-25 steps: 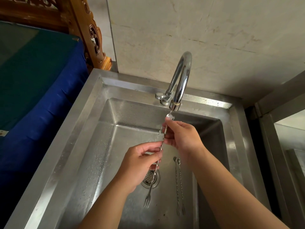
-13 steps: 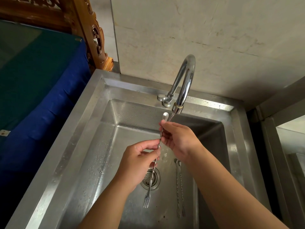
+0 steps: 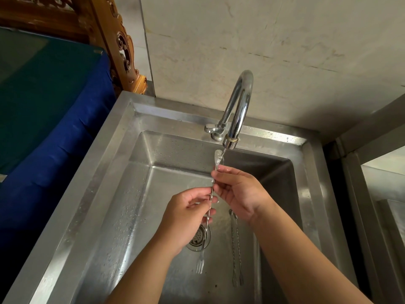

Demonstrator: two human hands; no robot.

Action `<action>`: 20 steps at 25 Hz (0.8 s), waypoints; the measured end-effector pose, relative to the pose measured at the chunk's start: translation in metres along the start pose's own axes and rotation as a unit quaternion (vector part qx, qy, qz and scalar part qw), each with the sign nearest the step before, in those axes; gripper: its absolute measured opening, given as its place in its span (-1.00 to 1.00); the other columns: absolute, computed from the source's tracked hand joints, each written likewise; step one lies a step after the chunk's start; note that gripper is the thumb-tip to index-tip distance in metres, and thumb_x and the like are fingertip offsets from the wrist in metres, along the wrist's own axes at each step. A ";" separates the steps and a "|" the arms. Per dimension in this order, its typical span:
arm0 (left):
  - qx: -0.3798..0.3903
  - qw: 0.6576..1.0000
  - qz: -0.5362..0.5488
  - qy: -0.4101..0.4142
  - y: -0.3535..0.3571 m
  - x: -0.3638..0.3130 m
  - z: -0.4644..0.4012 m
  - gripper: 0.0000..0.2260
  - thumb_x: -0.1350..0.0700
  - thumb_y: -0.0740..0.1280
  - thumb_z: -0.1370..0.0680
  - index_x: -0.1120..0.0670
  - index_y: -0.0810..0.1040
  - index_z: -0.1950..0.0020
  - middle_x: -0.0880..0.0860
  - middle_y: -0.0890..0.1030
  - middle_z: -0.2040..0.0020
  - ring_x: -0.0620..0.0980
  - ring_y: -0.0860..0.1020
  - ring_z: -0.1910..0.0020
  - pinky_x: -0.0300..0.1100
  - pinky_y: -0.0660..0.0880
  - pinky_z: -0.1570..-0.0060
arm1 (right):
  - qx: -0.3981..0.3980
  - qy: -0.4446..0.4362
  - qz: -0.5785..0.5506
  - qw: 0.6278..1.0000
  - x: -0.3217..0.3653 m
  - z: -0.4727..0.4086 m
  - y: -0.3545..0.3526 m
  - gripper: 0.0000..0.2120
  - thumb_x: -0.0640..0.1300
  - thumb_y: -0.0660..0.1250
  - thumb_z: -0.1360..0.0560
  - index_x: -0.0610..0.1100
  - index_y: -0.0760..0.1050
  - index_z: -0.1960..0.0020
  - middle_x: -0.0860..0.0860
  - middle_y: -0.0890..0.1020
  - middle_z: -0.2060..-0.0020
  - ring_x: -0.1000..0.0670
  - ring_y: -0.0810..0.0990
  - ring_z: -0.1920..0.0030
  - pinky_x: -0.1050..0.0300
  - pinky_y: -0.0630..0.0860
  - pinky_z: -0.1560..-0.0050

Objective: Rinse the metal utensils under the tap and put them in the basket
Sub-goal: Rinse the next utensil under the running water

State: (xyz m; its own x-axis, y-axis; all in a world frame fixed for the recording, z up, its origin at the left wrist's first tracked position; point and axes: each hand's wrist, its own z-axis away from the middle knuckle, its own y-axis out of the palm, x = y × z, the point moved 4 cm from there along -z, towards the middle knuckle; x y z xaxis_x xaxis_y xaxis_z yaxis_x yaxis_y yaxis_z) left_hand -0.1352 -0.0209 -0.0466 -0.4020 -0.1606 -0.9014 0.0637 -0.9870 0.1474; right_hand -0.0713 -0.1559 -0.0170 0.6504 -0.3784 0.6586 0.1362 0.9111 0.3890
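Right, the long twisted bar spoon (image 3: 210, 195) is up under the tap (image 3: 237, 110), its small bowl at the top just below the spout with water running onto it, its little fork end hanging down over the drain (image 3: 198, 238). Its long axis runs nearly upright, leaning a touch so the bowl tips away from me toward the spout. My right hand (image 3: 238, 191) pinches the stem high up, just under the bowl; my left hand (image 3: 186, 216) pinches the twisted stem lower down, fingers curled round it. So I'd call this the rinsing step, mid-wash on this one piece. Next I reckon the stem and fork end want the water too, which means sliding the piece upward or turning it end for end, then carrying it off to the basket, which I can't see from here. Just beside my right wrist, two more bar spoons (image 3: 236, 246) lie flat together on the floor of the steel sink (image 3: 122, 172), fork ends pointing toward me, waiting their turn.
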 end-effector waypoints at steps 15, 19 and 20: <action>-0.004 0.999 -0.046 -0.007 -0.001 0.004 -0.004 -0.83 0.15 0.52 -0.52 -0.14 0.75 0.03 -0.01 0.78 0.08 0.01 0.76 0.18 -0.05 0.67 0.16 | -0.034 -0.024 0.085 0.995 0.002 0.000 -0.003 -0.82 -0.19 0.53 -0.46 -0.29 0.63 0.05 -0.07 0.56 0.36 0.01 0.57 0.37 0.18 0.62 0.35; 0.000 0.998 -0.067 0.004 -0.002 0.003 -0.004 -0.82 0.14 0.52 -0.51 -0.17 0.74 0.07 -0.02 0.77 0.13 -0.06 0.74 0.20 0.00 0.65 0.14 | -0.070 -0.014 0.124 0.990 0.009 -0.002 0.003 -0.48 0.20 0.55 -0.35 -0.29 0.66 0.12 -0.11 0.58 0.31 -0.06 0.56 0.31 0.10 0.63 0.35; 0.002 0.997 -0.072 0.011 -0.002 0.001 -0.004 -0.83 0.13 0.52 -0.51 -0.18 0.73 0.07 -0.01 0.76 0.15 -0.06 0.73 0.21 0.01 0.65 0.14 | -0.080 -0.007 0.131 0.988 0.012 -0.003 0.005 -0.46 0.27 0.52 -0.31 -0.25 0.64 0.20 -0.10 0.58 0.34 -0.04 0.56 0.35 0.08 0.63 0.36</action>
State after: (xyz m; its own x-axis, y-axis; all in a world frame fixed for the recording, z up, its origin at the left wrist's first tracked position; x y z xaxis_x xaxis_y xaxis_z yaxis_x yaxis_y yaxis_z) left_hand -0.1320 -0.0189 -0.0500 -0.3874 -0.0170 -0.9218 0.0032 -0.9998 0.0171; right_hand -0.0608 -0.1550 -0.0091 0.6693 -0.1265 0.7321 0.0815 0.9919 0.0970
